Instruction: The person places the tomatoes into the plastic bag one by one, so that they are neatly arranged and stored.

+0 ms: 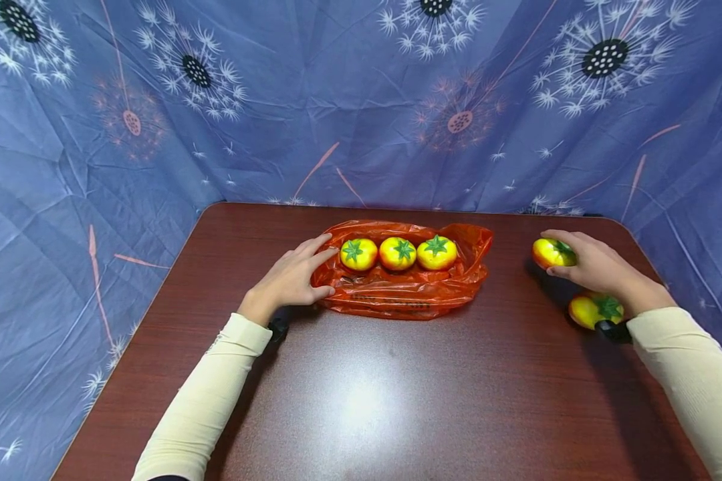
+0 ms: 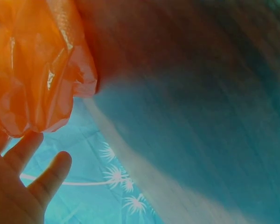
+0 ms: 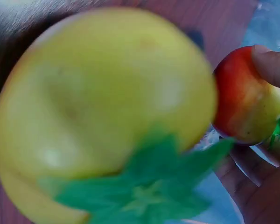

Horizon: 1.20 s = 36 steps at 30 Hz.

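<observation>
Three yellow-red fruits (image 1: 398,254) lie in the crinkled red bag (image 1: 391,302), whose left edge the left hand (image 1: 290,275) touches with spread fingers, while near the right side of the table (image 1: 433,387) the right hand (image 1: 597,264) grips a fourth fruit (image 1: 545,254), just beyond a fifth fruit (image 1: 586,311) by that wrist. I'd call them light, firm and slightly slick, best held round the widest part, and the thin bag seems floppy. The bag's long axis runs left to right; the gripped fruit, nearly round, points its leaf cap toward the palm.
</observation>
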Available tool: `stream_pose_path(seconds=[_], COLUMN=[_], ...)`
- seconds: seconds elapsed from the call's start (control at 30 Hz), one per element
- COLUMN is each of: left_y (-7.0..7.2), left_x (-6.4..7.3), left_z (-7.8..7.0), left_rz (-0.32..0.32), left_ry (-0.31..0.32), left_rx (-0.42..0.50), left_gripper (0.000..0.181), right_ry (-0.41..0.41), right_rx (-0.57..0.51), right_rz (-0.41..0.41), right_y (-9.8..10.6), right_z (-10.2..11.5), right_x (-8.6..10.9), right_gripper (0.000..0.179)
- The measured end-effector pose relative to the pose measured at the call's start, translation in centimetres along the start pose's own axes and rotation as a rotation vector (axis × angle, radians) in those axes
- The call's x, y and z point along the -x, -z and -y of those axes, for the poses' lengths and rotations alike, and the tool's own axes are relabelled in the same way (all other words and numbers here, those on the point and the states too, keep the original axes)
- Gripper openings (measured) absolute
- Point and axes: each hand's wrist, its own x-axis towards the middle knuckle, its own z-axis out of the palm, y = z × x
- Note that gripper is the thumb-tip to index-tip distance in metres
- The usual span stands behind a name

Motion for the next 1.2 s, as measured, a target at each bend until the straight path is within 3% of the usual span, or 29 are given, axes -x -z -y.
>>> stream_pose_path(seconds=[0.17, 0.6, 1.2], left_y=[0.0, 0.0, -0.1], left_x=[0.0, 0.1, 0.0], left_z=[-0.1, -0.2, -0.1], left_rz=[0.007, 0.002, -0.009], left_ry=[0.001, -0.006, -0.011], left_rx=[0.0, 0.023, 0.026], left_gripper=[0.077, 0.077, 0.077], right_ry=[0.018, 0.166, 0.299], right_rx=[-0.007, 0.004, 0.021], right_rz=[0.0, -0.095, -0.184], right_y=[0.7, 1.9, 4.9], right_z=[1.7, 5.3, 10.5], right_x=[-0.1, 0.0, -0.9], right_gripper=[0.07, 0.068, 0.066])
